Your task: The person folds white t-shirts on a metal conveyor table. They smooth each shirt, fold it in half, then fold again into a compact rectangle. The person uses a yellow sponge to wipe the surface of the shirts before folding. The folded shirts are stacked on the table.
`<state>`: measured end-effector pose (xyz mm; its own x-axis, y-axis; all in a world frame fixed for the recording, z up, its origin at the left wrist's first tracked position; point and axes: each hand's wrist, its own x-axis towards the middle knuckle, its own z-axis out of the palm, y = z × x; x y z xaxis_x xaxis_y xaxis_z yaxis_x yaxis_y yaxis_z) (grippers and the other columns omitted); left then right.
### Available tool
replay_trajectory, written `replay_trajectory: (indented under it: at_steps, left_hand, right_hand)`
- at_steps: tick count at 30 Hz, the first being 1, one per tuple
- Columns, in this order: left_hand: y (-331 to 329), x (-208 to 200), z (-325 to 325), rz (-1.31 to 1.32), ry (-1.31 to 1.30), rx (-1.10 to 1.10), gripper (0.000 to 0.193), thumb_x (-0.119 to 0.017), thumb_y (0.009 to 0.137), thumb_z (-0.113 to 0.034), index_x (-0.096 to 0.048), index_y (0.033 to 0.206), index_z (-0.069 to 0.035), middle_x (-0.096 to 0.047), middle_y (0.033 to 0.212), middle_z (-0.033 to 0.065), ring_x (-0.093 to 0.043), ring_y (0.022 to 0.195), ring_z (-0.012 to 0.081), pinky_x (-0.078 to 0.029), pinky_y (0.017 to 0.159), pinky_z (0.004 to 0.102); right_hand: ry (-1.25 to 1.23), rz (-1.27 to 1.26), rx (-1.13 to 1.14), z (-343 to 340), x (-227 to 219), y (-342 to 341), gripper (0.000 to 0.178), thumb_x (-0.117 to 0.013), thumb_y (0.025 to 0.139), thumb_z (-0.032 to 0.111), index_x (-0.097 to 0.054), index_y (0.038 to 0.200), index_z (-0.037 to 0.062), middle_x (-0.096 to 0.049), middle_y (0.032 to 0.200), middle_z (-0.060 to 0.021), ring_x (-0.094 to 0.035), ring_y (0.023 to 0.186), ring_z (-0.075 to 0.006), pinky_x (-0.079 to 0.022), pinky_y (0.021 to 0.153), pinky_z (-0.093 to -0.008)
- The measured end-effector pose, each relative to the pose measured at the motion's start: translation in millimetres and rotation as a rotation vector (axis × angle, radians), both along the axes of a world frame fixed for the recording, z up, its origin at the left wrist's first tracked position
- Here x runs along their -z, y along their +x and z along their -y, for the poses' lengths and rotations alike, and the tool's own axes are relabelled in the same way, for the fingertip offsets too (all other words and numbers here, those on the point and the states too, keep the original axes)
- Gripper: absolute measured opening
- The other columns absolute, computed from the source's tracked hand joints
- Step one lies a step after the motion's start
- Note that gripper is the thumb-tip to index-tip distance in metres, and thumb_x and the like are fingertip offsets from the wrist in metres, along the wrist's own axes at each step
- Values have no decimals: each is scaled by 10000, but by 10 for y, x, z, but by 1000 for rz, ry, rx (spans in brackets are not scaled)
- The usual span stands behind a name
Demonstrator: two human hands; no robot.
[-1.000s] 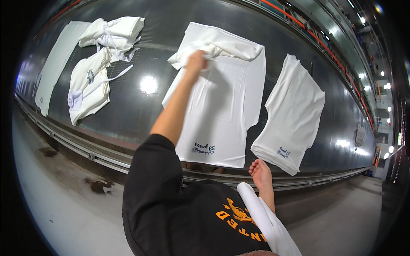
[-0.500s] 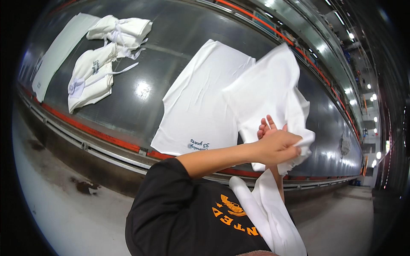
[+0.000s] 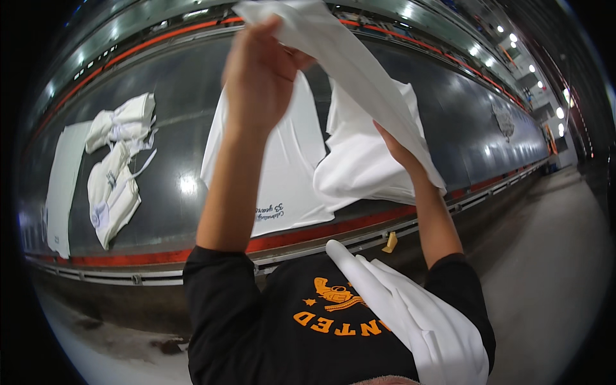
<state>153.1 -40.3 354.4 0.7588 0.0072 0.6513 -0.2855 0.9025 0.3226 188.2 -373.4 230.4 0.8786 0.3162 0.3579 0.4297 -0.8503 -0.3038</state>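
Note:
A long, folded-looking white cloth [image 3: 369,80] slants across the view in front of me. My left hand [image 3: 263,74], raised high and blurred, grips its upper end between thumb and fingers. Against the lower part of that cloth lies my right hand [image 3: 401,151]; the fabric hides most of its fingers. Behind it, a rumpled white cloth [image 3: 359,163] lies on the dark table; whether the two pieces are joined I cannot tell. To its left, a white cloth with small dark print [image 3: 301,179] is spread flat, partly covered by my left forearm. More white fabric [image 3: 417,321] hangs over my chest.
The long dark table [image 3: 173,147] has a red and metal rail [image 3: 154,260] along its near edge. At the left lie bundled white cloths with ties [image 3: 115,179] and a long pale folded cloth [image 3: 64,192]. A yellow scrap [image 3: 389,242] sits by the rail.
My left hand has swung up and to the left, drawing the white cloth out lengthwise. My hands, close together before, are now apart. The view has turned.

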Motion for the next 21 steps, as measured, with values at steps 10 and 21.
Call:
replay_trajectory:
  at_steps: [10, 21]
  left_hand:
    - [115, -942, 322, 143, 230, -33, 316, -410, 1007, -178, -642, 1111, 8, -695, 1148, 136, -653, 1097, 275, -503, 988, 424]
    - [461, -1324, 1384, 88, 222, -235, 226, -502, 930, -109, -634, 999, 61, -691, 1024, 155, -667, 991, 268, -532, 956, 405]
  right_hand:
    - [1879, -405, -595, 920, 464, 170, 367, -472, 1036, 263, -537, 1339, 66, -595, 1300, -65, -567, 1180, -174, -497, 990, -352]
    - [2011, -906, -1293, 1915, -623, 173, 779, -421, 971, 653, -535, 1356, -15, -536, 1420, -162, -427, 1380, -307, -253, 1182, -491]
